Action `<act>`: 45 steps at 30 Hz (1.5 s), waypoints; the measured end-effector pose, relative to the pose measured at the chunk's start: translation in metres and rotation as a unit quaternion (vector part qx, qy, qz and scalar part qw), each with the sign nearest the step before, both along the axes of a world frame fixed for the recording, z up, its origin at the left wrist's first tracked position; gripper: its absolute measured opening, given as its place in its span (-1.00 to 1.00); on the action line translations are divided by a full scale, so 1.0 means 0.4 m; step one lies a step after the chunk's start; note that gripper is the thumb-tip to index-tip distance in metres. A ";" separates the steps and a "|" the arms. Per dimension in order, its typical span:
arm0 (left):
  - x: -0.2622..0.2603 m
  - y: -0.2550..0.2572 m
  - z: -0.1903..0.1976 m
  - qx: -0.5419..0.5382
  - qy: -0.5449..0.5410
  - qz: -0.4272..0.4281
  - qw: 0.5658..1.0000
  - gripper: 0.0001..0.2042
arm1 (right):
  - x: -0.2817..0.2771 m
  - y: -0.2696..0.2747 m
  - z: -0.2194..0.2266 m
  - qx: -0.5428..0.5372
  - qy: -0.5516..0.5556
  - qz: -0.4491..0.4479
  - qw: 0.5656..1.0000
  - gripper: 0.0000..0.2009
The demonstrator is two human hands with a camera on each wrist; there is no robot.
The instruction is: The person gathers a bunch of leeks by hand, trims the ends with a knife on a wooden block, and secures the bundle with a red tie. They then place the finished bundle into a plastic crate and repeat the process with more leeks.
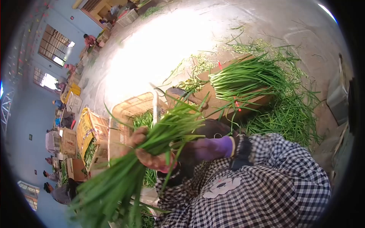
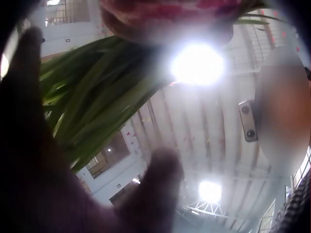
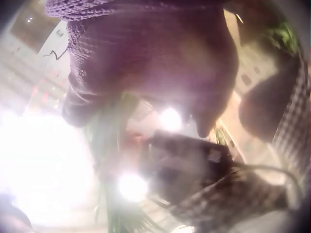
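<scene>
My left hand (image 1: 154, 157) grips a bunch of garlic chives (image 1: 118, 178) around its middle; cut ends point up and right, leaves hang down-left, blurred. In the left wrist view the pinkish palm side of that hand (image 2: 170, 17) shows at the top, with leaves beside it. My right hand (image 1: 209, 149), in a purple knitted glove, is close beside the bunch. Its thumb and fingers stand spread apart in the left wrist view. The right wrist view shows the glove (image 3: 155, 63) large, with blurred leaves (image 3: 114, 165) behind it.
A brown board (image 1: 207, 95) bears a neat pile of chives (image 1: 247, 78) between red strips. Loose leaves (image 1: 283, 119) and trimmings lie on the floor around it. A plastic crate (image 1: 127, 102) holding chives stands past the bunch. More crates (image 1: 99, 125) and people line the wall.
</scene>
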State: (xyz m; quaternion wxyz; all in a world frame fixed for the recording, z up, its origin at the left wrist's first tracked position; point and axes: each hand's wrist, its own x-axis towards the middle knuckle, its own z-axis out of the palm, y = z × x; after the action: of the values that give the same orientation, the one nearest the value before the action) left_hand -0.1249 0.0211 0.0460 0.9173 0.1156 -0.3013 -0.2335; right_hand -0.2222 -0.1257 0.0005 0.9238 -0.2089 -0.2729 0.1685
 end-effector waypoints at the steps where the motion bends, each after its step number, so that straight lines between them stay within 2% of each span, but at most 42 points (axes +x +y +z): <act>1: -0.021 -0.003 -0.015 0.031 0.000 0.040 0.999 -0.58 | 0.033 0.019 0.032 -0.001 -0.007 0.000 1.000 -0.37; 3: -0.056 -0.001 -0.046 0.115 -0.001 0.101 0.988 -0.58 | 0.073 0.038 0.073 0.196 -0.025 -0.051 0.979 -0.28; 4: -0.072 0.002 -0.057 0.175 -0.002 0.120 0.977 -0.58 | 0.097 0.036 0.034 0.198 0.029 -0.071 0.977 -0.29; 5: -0.086 0.008 -0.077 0.231 -0.004 0.135 0.963 -0.58 | 0.130 0.033 -0.017 0.197 0.029 -0.069 0.978 -0.29; 7: -0.116 0.027 -0.109 0.336 -0.018 0.141 0.931 -0.57 | 0.181 0.024 -0.089 0.170 0.102 -0.008 0.980 -0.33; 8: -0.130 0.043 -0.126 0.389 -0.031 0.135 0.911 -0.56 | 0.131 -0.005 -0.035 0.083 0.118 -0.083 0.986 -0.38; 11: -0.165 0.130 -0.164 0.510 -0.092 0.117 0.847 -0.54 | 0.114 -0.029 -0.029 0.023 0.141 -0.122 0.982 -0.46; 13: -0.158 0.230 -0.167 0.531 -0.139 0.169 0.819 -0.53 | 0.130 -0.041 -0.052 0.013 0.142 -0.114 0.983 -0.51; 14: -0.123 0.289 -0.195 0.491 -0.163 0.204 0.831 -0.49 | 0.139 -0.049 -0.070 0.009 0.142 -0.111 0.984 -0.57; 15: -0.115 0.286 -0.118 0.567 -0.048 0.268 0.778 -0.47 | 0.142 -0.054 -0.078 0.004 0.143 -0.106 0.984 -0.62; 16: -0.096 0.294 -0.090 0.438 0.051 0.236 0.866 -0.46 | 0.134 -0.049 -0.067 0.005 0.154 -0.088 0.984 -0.68; 17: -0.084 0.293 -0.068 0.293 0.146 0.200 0.923 -0.44 | 0.140 -0.033 -0.088 0.000 0.155 -0.077 0.985 -0.68; 18: -0.079 0.246 -0.049 0.403 0.019 0.205 0.892 -0.40 | 0.155 -0.008 -0.124 0.010 0.159 -0.090 0.983 -0.71; 19: -0.065 0.207 -0.051 0.405 -0.059 0.128 0.903 -0.36 | 0.157 0.011 -0.133 -0.046 0.130 -0.131 0.982 -0.74; 20: -0.100 0.128 -0.041 0.540 0.008 0.142 0.829 -0.19 | 0.160 0.030 -0.142 -0.103 0.103 -0.172 0.974 -0.77; 21: -0.120 0.100 -0.078 0.536 0.013 0.150 0.831 -0.19 | 0.147 0.028 -0.109 -0.110 0.101 -0.163 0.975 -0.77; 23: -0.121 0.068 -0.190 0.599 -0.029 0.051 0.798 -0.44 | 0.117 -0.003 -0.026 -0.284 0.043 -0.239 0.927 -0.77; 24: -0.134 0.054 -0.212 0.612 -0.039 0.026 0.790 -0.50 | 0.125 -0.026 -0.032 -0.361 0.029 -0.216 0.907 -0.58; 25: -0.147 0.039 -0.231 0.624 -0.049 0.000 0.780 -0.56 | 0.130 -0.045 -0.028 -0.366 0.028 -0.213 0.905 -0.58; 27: -0.184 0.022 -0.253 0.550 0.035 0.083 0.830 -0.55 | 0.126 -0.076 -0.021 -0.523 -0.018 -0.327 0.787 -0.31; 28: -0.180 0.019 -0.237 0.537 0.037 0.051 0.841 -0.57 | 0.115 -0.088 -0.012 -0.600 -0.036 -0.433 0.672 -0.18; 29: -0.177 0.017 -0.213 0.534 0.044 0.050 0.843 -0.57 | 0.108 -0.100 0.010 -0.659 -0.059 -0.525 0.536 -0.05; 30: -0.176 0.019 -0.187 0.583 -0.020 0.049 0.811 -0.61 | 0.104 -0.111 0.058 -0.663 -0.061 -0.520 0.536 -0.05; 32: -0.182 0.015 -0.214 0.538 -0.047 0.049 0.840 -0.56 | 0.103 -0.130 0.155 -0.679 -0.223 -0.549 0.433 -0.14; 33: -0.185 0.012 -0.227 0.515 -0.060 0.047 0.854 -0.53 | 0.120 -0.140 0.168 -0.681 -0.220 -0.546 0.435 -0.14; 34: -0.194 0.008 -0.209 0.522 -0.013 0.055 0.851 -0.60 | 0.136 -0.150 0.178 -0.691 -0.341 -0.477 0.424 -0.25; 35: -0.199 0.005 -0.192 0.528 0.031 0.061 0.847 -0.57 | 0.151 -0.160 0.185 -0.686 -0.454 -0.399 0.404 -0.36; 36: -0.201 0.004 -0.175 0.530 0.032 0.056 0.846 -0.57 | 0.170 -0.166 0.184 -0.647 -0.504 -0.397 0.412 -0.63; 37: -0.200 0.004 -0.158 0.556 0.076 0.024 0.827 -0.59 | 0.182 -0.171 0.183 -0.650 -0.500 -0.396 0.413 -0.63; 39: -0.198 0.010 -0.170 0.579 0.124 -0.009 0.806 -0.60 | 0.203 -0.174 0.177 -0.610 -0.544 -0.326 0.474 -0.78; 40: -0.196 0.014 -0.200 0.596 -0.021 0.045 0.802 -0.59 | 0.206 -0.173 0.168 -0.591 -0.549 -0.338 0.485 -0.81; 41: -0.198 0.017 -0.217 0.598 -0.166 0.098 0.778 -0.58 | 0.206 -0.171 0.155 -0.592 -0.546 -0.337 0.488 -0.81; 42: -0.200 0.019 -0.216 0.600 -0.164 0.095 0.778 -0.58 | 0.208 -0.169 0.145 -0.592 -0.507 -0.342 0.525 -0.85; 43: -0.200 0.022 -0.212 0.573 -0.142 0.058 0.805 -0.56 | 0.208 -0.165 0.139 -0.591 -0.466 -0.348 0.560 -0.88; 44: -0.201 0.023 -0.204 0.544 -0.120 0.020 0.830 -0.53 | 0.203 -0.157 0.136 -0.549 -0.436 -0.412 0.582 -0.92; 45: -0.201 0.022 -0.195 0.512 -0.099 -0.018 0.853 -0.50 | 0.190 -0.145 0.146 -0.550 -0.433 -0.414 0.582 -0.92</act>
State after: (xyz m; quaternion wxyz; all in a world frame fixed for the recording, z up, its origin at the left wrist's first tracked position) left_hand -0.2052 0.0301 -0.0321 0.6891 0.5863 -0.2300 -0.3584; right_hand -0.1460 -0.1837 0.0591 0.3743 -0.8158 -0.3792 -0.2248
